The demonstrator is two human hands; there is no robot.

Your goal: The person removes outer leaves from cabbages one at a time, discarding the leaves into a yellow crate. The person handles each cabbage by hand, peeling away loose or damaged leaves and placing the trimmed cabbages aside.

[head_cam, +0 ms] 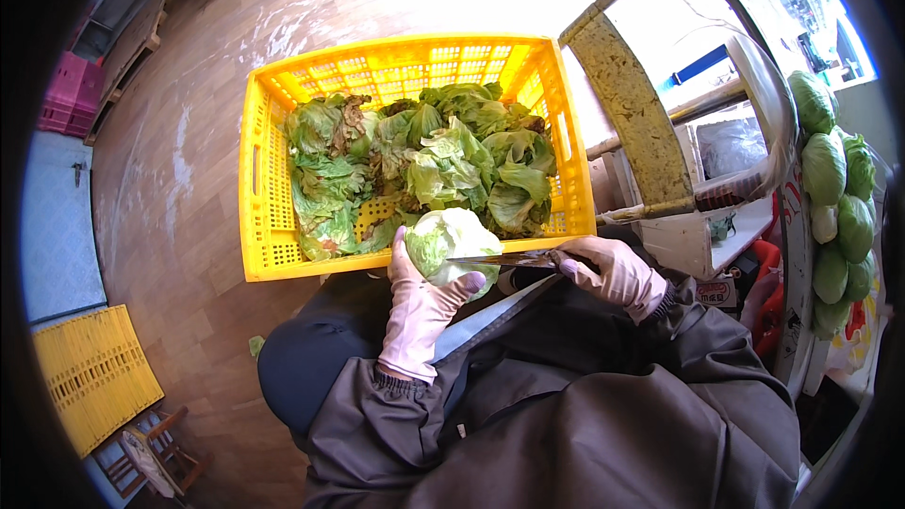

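My left hand point(424, 304), in a pale pink glove, holds a trimmed head of lettuce point(452, 244) by its left side and underside. My right hand point(614, 272), gloved alike, grips a knife point(505, 259) whose handle is mostly hidden by the fingers. The dark, stained blade points left, lying across the pale face of the lettuce. Just beyond, a yellow plastic crate point(417, 265) holds loose lettuce leaves point(452, 162), many wilted or brown at the edges. The lettuce is over the near rim of the crate.
Right of the crate stands a worn yellow metal frame point(629, 113) with tubes. Several green heads of lettuce or cabbage point(824, 170) are piled at the far right. A folded yellow crate point(99, 375) and a small wooden stool point(155, 452) are at lower left. A leaf scrap point(257, 346) lies on the floor.
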